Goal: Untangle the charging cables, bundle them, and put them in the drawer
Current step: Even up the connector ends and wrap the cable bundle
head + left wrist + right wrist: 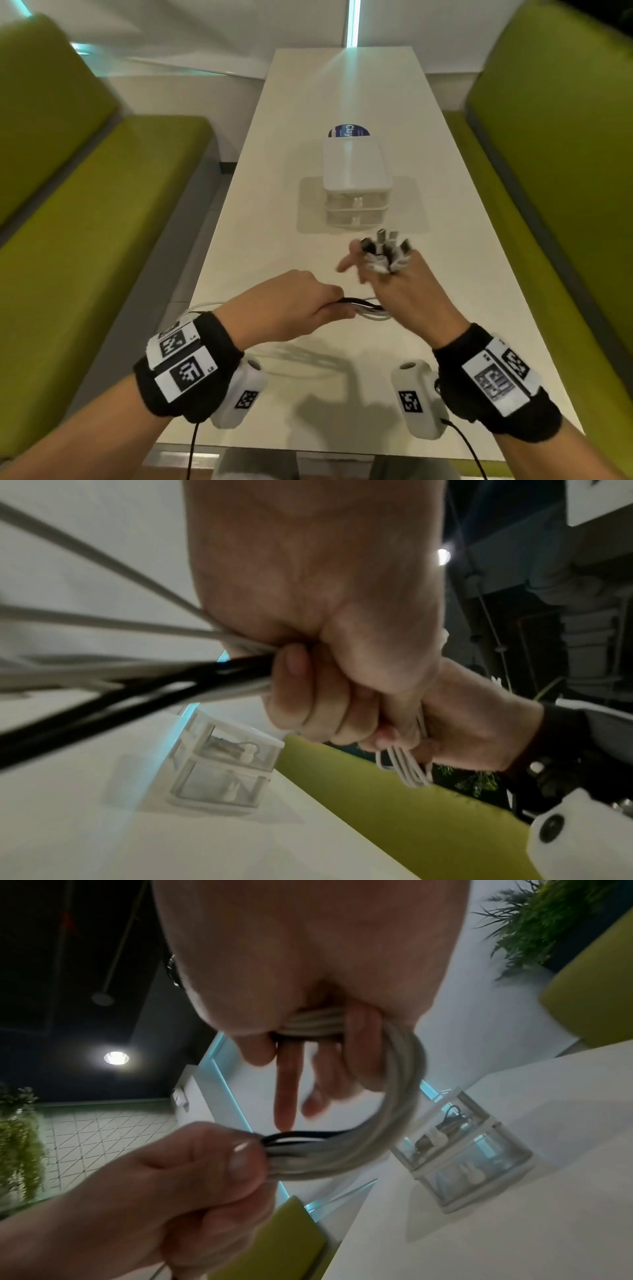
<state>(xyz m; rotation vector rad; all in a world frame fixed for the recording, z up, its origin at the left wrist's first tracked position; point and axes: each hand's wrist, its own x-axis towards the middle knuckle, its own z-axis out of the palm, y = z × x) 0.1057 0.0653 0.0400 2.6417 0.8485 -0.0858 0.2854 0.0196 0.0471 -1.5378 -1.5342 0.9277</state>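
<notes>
Several white charging cables and a black one (pixel 366 306) stretch between my two hands above the near half of the white table (pixel 342 394). My left hand (pixel 301 301) grips the bundle in a fist (pixel 325 669), and loose strands (pixel 120 669) trail off to the left. The cables curl in a loop (pixel 394 1110) round my right hand (pixel 404 291), whose thumb and curled fingers (pixel 359 1042) hold them while two fingers point out straight. Plug ends (pixel 383 251) stick up between its fingers. The small white two-drawer unit (pixel 356 185) stands mid-table with both drawers pushed in.
A round blue-labelled tub (pixel 349 132) sits just behind the drawer unit. Green padded benches (pixel 85 222) (pixel 555 171) run along both long sides of the table. The top drawer (pixel 448 1123) has a dark cable inside.
</notes>
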